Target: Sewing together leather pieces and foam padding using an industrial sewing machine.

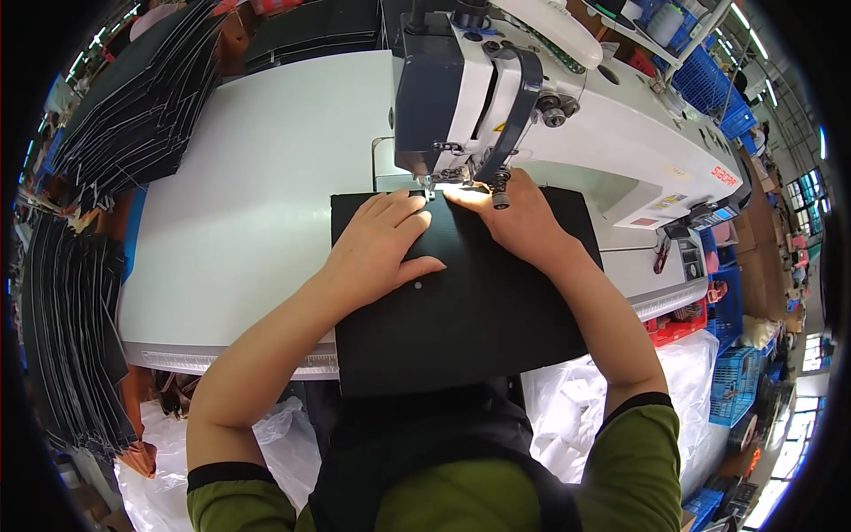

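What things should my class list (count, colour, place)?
Sewing machine: one, white and grey, top right
Flat panel: one, black, under both hands
Table: one, white, under panel
Panel stacks: at least two, black, left
Small tool: one, red, on table
Baskets: several, blue, right
Crate: at least one, red, right
Plastic sheeting: two patches, whitish, below table
Apron: one, black, bottom
Sleeves: two, green, bottom
Left hand: one, bare, on panel
Right hand: one, bare, on panel

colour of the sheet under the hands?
The sheet is black, with a small pale spot; shows best in the head view.
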`<control>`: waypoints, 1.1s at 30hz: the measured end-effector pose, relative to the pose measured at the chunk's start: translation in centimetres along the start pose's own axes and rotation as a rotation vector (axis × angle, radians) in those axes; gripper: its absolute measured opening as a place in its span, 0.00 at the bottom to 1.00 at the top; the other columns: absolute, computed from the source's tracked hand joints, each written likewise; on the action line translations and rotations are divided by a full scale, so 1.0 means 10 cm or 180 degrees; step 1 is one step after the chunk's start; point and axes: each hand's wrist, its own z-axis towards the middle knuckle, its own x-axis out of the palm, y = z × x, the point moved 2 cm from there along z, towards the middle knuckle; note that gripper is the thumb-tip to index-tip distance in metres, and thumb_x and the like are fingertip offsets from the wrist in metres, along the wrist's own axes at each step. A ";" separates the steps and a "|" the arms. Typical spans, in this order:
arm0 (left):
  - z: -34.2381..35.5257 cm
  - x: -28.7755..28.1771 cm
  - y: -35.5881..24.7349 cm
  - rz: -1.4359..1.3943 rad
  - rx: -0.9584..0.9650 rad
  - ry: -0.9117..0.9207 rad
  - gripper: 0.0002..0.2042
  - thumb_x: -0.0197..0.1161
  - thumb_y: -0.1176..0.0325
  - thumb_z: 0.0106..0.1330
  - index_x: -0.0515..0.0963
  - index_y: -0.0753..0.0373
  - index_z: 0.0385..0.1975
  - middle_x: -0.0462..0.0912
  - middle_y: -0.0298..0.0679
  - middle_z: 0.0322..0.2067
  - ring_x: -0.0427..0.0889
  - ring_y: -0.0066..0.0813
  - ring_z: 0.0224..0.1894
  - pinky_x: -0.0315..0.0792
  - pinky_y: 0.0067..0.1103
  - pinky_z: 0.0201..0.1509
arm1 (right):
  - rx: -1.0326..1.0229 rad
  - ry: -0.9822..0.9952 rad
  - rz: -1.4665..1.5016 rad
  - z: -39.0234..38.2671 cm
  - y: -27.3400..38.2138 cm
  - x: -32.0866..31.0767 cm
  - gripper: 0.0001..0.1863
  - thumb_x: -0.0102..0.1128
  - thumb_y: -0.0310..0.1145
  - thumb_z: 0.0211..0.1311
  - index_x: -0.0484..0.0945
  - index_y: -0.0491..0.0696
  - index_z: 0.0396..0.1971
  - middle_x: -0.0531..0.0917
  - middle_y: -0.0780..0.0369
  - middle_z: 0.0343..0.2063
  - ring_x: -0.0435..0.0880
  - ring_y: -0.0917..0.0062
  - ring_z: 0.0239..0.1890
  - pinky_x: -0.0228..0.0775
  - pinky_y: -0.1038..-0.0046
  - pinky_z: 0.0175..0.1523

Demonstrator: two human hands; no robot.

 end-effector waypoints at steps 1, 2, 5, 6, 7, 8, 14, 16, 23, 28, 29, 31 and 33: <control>0.00 0.00 0.01 -0.0001 -0.0006 -0.0014 0.22 0.68 0.51 0.64 0.77 0.64 0.46 0.77 0.42 0.56 0.72 0.44 0.65 0.63 0.34 0.70 | -0.0045 -0.0076 -0.0075 0.00 0.00 -0.05 0.09 0.65 0.31 0.61 0.87 0.52 0.41 0.76 0.61 0.26 0.72 0.70 0.29 0.64 0.71 0.34; 0.01 0.00 0.01 -0.0002 -0.0013 -0.0028 0.22 0.68 0.51 0.64 0.77 0.64 0.46 0.77 0.43 0.56 0.72 0.44 0.65 0.63 0.34 0.70 | -0.0090 -0.0152 -0.0150 0.01 0.01 -0.09 0.09 0.66 0.30 0.60 0.86 0.50 0.40 0.77 0.61 0.26 0.73 0.70 0.29 0.65 0.71 0.34; 0.02 0.01 0.01 0.0008 -0.0033 -0.0055 0.23 0.68 0.51 0.64 0.78 0.65 0.46 0.77 0.43 0.56 0.72 0.44 0.65 0.64 0.34 0.70 | 0.0608 -0.0080 0.0415 0.03 0.00 -0.22 0.07 0.66 0.28 0.59 0.85 0.47 0.37 0.79 0.62 0.26 0.73 0.71 0.29 0.65 0.73 0.34; 0.02 0.01 0.02 0.0013 -0.0042 -0.0063 0.23 0.68 0.51 0.64 0.78 0.65 0.46 0.77 0.43 0.56 0.72 0.44 0.64 0.64 0.34 0.70 | 0.0962 -0.0043 0.0699 0.03 -0.01 -0.25 0.06 0.66 0.28 0.59 0.84 0.45 0.36 0.80 0.62 0.26 0.74 0.72 0.29 0.65 0.73 0.34; 0.02 0.02 0.02 0.0016 -0.0051 -0.0071 0.23 0.68 0.51 0.64 0.78 0.65 0.46 0.77 0.43 0.56 0.72 0.44 0.64 0.64 0.34 0.70 | 0.1319 -0.0006 0.0982 0.03 -0.03 -0.27 0.06 0.66 0.27 0.58 0.83 0.43 0.35 0.80 0.62 0.27 0.74 0.73 0.29 0.65 0.74 0.34; 0.02 0.02 0.01 0.0006 -0.0044 -0.0067 0.23 0.68 0.51 0.64 0.78 0.65 0.46 0.77 0.43 0.56 0.72 0.44 0.64 0.64 0.34 0.70 | 0.1330 -0.0005 0.0976 0.04 -0.02 -0.30 0.06 0.66 0.27 0.58 0.83 0.43 0.35 0.80 0.62 0.27 0.74 0.73 0.29 0.65 0.74 0.34; 0.01 0.00 0.00 -0.0024 -0.0025 -0.0043 0.22 0.69 0.51 0.64 0.78 0.64 0.46 0.77 0.43 0.56 0.73 0.44 0.64 0.65 0.34 0.69 | 0.1739 -0.0216 0.1553 0.05 0.03 -0.29 0.05 0.64 0.25 0.59 0.81 0.40 0.32 0.81 0.64 0.25 0.71 0.76 0.25 0.63 0.75 0.33; 0.01 -0.02 -0.02 -0.0043 -0.0034 -0.0013 0.22 0.69 0.51 0.63 0.78 0.64 0.45 0.77 0.43 0.56 0.73 0.44 0.63 0.65 0.34 0.69 | 0.1772 -0.0234 0.1575 0.05 0.03 -0.27 0.05 0.64 0.25 0.60 0.81 0.39 0.32 0.81 0.64 0.26 0.70 0.77 0.25 0.63 0.76 0.32; -0.01 -0.02 -0.06 -0.0025 0.0025 -0.0069 0.22 0.70 0.52 0.62 0.77 0.64 0.45 0.77 0.43 0.55 0.73 0.45 0.63 0.66 0.34 0.68 | 0.1762 -0.0241 0.1583 0.04 0.01 -0.26 0.05 0.65 0.27 0.59 0.82 0.40 0.32 0.83 0.63 0.28 0.74 0.74 0.26 0.66 0.74 0.34; 0.01 -0.03 -0.06 -0.0090 -0.0037 -0.0044 0.21 0.70 0.54 0.62 0.77 0.64 0.46 0.77 0.43 0.55 0.73 0.45 0.63 0.66 0.35 0.68 | 0.1040 0.0368 0.0471 0.01 0.20 -0.33 0.07 0.65 0.32 0.64 0.82 0.43 0.33 0.82 0.61 0.32 0.75 0.69 0.30 0.68 0.71 0.38; 0.00 -0.02 -0.05 -0.0086 -0.0054 -0.0047 0.21 0.70 0.54 0.62 0.77 0.64 0.46 0.77 0.43 0.55 0.73 0.45 0.63 0.66 0.35 0.68 | 0.0883 0.0766 0.0188 -0.03 0.27 -0.33 0.10 0.66 0.35 0.63 0.84 0.44 0.36 0.85 0.60 0.37 0.80 0.67 0.35 0.72 0.70 0.43; -0.01 0.00 -0.02 -0.0088 -0.0086 -0.0056 0.21 0.71 0.55 0.62 0.78 0.65 0.46 0.78 0.44 0.55 0.74 0.45 0.63 0.66 0.35 0.68 | 0.0620 0.0703 0.0169 -0.14 0.49 -0.36 0.09 0.66 0.34 0.63 0.85 0.45 0.38 0.85 0.60 0.42 0.81 0.66 0.43 0.73 0.69 0.49; -0.01 0.01 -0.01 -0.0102 -0.0098 -0.0062 0.21 0.71 0.56 0.61 0.78 0.65 0.46 0.78 0.44 0.54 0.74 0.45 0.63 0.67 0.35 0.68 | 0.0356 0.0648 0.0146 -0.25 0.71 -0.37 0.10 0.66 0.33 0.62 0.86 0.47 0.40 0.85 0.61 0.46 0.83 0.65 0.51 0.74 0.68 0.55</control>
